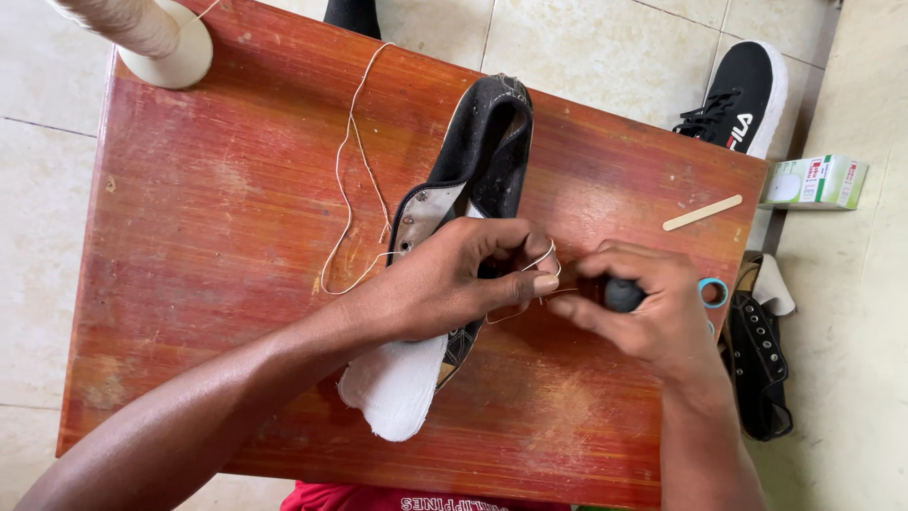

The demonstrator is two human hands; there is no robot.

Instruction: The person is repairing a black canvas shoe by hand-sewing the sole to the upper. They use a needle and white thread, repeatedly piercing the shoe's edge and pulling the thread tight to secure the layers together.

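On the red wooden counter (189,237), a black canvas shoe (482,161) is pinned by the left hand (445,279), its grip pinching white thread (352,161) taut, while a dark-handled awl (622,295) is clenched in the right hand (653,303).

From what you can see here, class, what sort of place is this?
Probably a small shoe-repair workspace: a black shoe lies on a red wooden table, loose thread trails from a spool, and more shoes sit on the tiled floor.

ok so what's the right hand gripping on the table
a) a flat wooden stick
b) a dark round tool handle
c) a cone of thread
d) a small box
b: the right hand closes round a dark round tool handle, while the wooden stick lies apart, farther back on the table.
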